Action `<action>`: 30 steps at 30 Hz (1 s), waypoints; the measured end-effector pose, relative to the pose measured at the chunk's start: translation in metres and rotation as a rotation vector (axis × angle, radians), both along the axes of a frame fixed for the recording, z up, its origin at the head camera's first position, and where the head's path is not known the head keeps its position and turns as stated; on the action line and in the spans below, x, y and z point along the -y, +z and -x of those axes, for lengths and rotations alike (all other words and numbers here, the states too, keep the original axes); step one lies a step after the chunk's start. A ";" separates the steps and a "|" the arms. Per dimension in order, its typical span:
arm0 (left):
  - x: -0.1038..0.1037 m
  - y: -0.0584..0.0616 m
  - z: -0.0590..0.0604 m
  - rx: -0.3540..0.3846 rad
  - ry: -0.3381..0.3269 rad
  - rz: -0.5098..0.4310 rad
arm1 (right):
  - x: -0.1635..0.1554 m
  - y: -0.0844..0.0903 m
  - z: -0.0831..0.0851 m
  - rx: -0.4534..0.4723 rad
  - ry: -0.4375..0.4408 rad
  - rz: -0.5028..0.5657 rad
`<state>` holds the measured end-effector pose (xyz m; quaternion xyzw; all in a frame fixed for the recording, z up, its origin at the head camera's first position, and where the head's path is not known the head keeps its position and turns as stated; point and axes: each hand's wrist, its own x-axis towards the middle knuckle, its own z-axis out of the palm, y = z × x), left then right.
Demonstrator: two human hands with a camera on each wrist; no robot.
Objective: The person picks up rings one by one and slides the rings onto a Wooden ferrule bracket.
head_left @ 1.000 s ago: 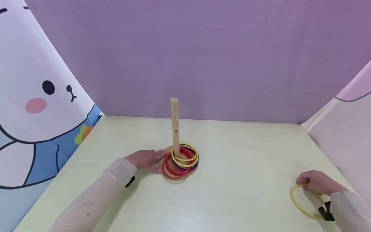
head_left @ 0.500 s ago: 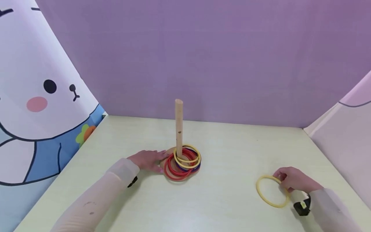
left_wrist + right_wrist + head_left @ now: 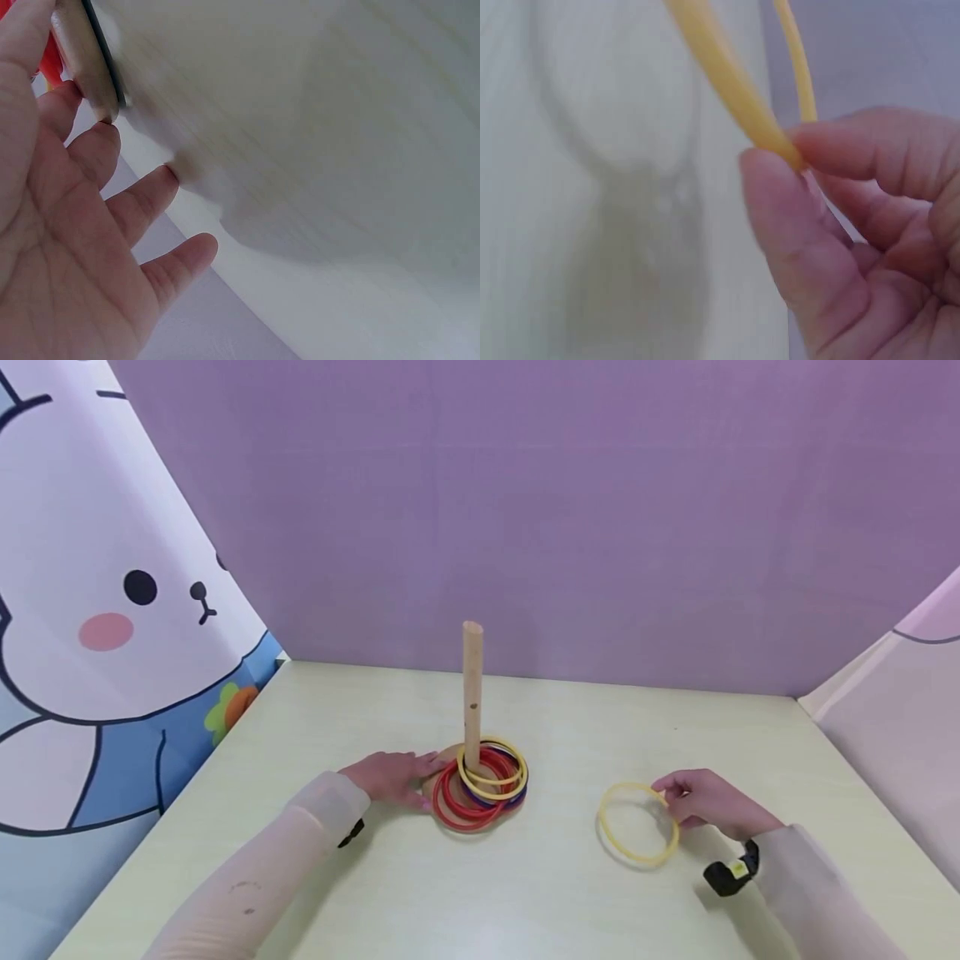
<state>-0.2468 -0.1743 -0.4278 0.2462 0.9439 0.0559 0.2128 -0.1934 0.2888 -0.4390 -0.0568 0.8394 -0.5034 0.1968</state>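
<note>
A wooden peg [image 3: 472,693] stands upright on a round wooden base [image 3: 431,787] in the middle of the table. Around its foot lie several rings: red rings [image 3: 459,825], dark blue ones and yellow ones [image 3: 517,752], overlapping and partly off the base. My left hand [image 3: 386,777] touches the left edge of the base with extended fingers; in the left wrist view its fingertips [image 3: 105,139] meet the base's rim [image 3: 84,60]. To the right, my right hand [image 3: 705,797] pinches a yellow ring [image 3: 606,827] between thumb and forefinger, its shadow falling on the table.
A pale table [image 3: 570,893] spreads under everything. Behind it rises a purple backdrop [image 3: 600,527]. A cartoon-printed panel [image 3: 112,693] borders the left side and a pale panel [image 3: 900,718] the right. Black straps [image 3: 727,878] sit at the wrists.
My right hand has carried the yellow ring leftward from the right side of the table, closer to the peg. The left hand stays at the base. The head view has shifted slightly.
</note>
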 end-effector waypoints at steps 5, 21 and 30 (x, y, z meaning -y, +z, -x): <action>0.002 -0.003 0.001 -0.004 -0.005 0.010 | 0.019 0.010 0.004 0.000 -0.024 0.077; 0.004 -0.006 0.003 -0.001 -0.015 0.029 | 0.065 0.071 0.023 -0.057 0.005 0.109; 0.001 -0.005 0.004 -0.005 -0.012 0.043 | 0.086 0.121 0.034 -0.121 0.025 0.068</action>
